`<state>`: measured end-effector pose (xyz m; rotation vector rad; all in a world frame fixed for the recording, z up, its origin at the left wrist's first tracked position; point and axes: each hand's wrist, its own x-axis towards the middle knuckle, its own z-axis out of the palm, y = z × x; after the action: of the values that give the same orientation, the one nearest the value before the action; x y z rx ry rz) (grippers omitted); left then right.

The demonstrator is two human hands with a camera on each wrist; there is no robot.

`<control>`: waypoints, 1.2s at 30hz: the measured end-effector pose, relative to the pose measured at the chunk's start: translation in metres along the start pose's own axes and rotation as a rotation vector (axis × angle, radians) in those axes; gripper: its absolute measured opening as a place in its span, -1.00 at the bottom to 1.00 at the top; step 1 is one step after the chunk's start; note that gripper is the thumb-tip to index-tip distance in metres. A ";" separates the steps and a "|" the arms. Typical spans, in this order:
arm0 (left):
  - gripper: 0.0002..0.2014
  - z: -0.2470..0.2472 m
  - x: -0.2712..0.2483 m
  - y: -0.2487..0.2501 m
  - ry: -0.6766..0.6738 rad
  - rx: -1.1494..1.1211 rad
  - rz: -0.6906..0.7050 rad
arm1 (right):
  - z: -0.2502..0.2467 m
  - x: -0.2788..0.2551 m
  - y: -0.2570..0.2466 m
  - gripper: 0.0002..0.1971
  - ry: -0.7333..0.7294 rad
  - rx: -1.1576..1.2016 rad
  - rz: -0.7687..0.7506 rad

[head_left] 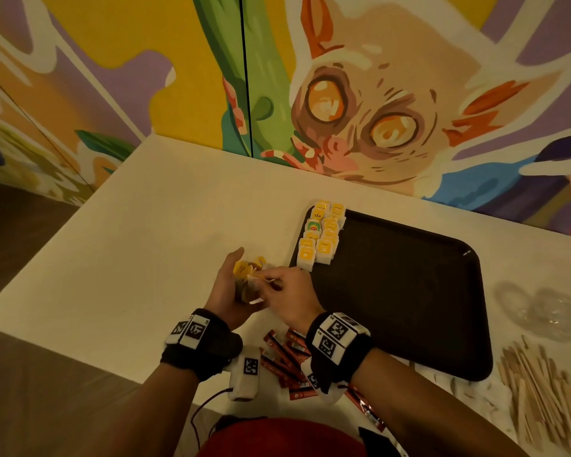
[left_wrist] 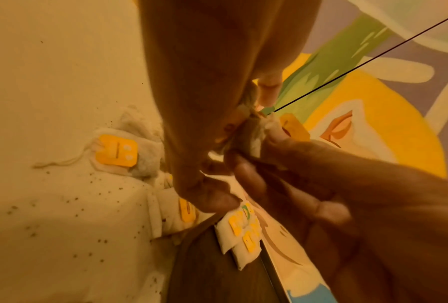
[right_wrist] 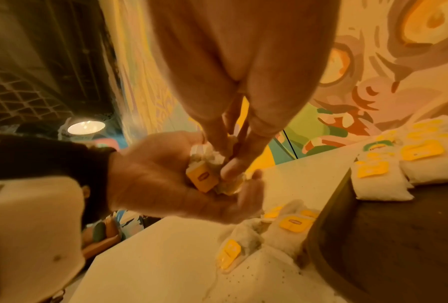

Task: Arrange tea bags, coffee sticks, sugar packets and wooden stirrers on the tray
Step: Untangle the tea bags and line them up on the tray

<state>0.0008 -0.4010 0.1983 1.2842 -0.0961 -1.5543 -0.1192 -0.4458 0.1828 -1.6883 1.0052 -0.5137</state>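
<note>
Nearest me, glossy red coffee sticks (head_left: pixel 285 359) lie scattered under my wrists, and thin wooden stirrers (head_left: pixel 538 384) lie heaped to the right. My left hand (head_left: pixel 226 291) cups a soft bundle of paper tea bags (right_wrist: pixel 212 174), fingers curled around it; my right hand (head_left: pixel 289 296) pinches one of them. Beyond, the smooth dark rounded tray (head_left: pixel 409 291) carries two rows of yellow-tagged tea bags (head_left: pixel 320 235) along its left edge, on the pale speckled table (head_left: pixel 145 225).

1. Right hand (right_wrist: pixel 233 114) reaches down, fingertips pinching a tea bag (right_wrist: pixel 204 174).
2. Left hand (right_wrist: pixel 170 180) cups that bag from below.
3. Loose tea bags (right_wrist: pixel 266 235) lie just beside the dark tray (right_wrist: pixel 388 235); more sit on it.
</note>
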 end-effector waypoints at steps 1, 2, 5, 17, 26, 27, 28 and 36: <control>-0.56 0.001 0.000 -0.001 -0.018 -0.005 0.001 | 0.000 0.000 0.001 -0.79 0.001 -0.020 -0.005; -0.62 0.002 0.000 -0.001 -0.027 -0.003 0.011 | -0.002 0.000 0.001 -0.79 0.010 -0.052 -0.010; -0.73 0.005 0.001 -0.004 0.016 0.037 0.088 | -0.010 -0.004 -0.002 -0.80 0.062 -0.042 -0.053; -0.84 0.012 0.010 -0.009 0.240 0.178 0.371 | -0.024 -0.012 -0.002 -0.86 0.059 0.230 0.042; -0.88 0.010 0.001 0.005 0.218 0.064 0.344 | -0.051 -0.021 -0.012 -0.75 0.094 0.247 -0.001; -0.88 0.009 -0.001 0.007 0.200 0.070 0.342 | -0.054 -0.022 -0.013 -0.77 0.085 0.240 -0.005; -0.88 0.008 -0.002 0.010 0.176 0.074 0.338 | -0.056 -0.023 -0.013 -0.79 0.078 0.232 -0.010; -0.80 0.017 -0.023 0.024 -0.204 0.574 0.419 | -0.073 -0.034 -0.017 -0.83 0.009 0.226 -0.031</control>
<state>0.0005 -0.4028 0.2358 1.4139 -0.9387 -1.3231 -0.1859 -0.4576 0.2291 -1.5030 0.8934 -0.6320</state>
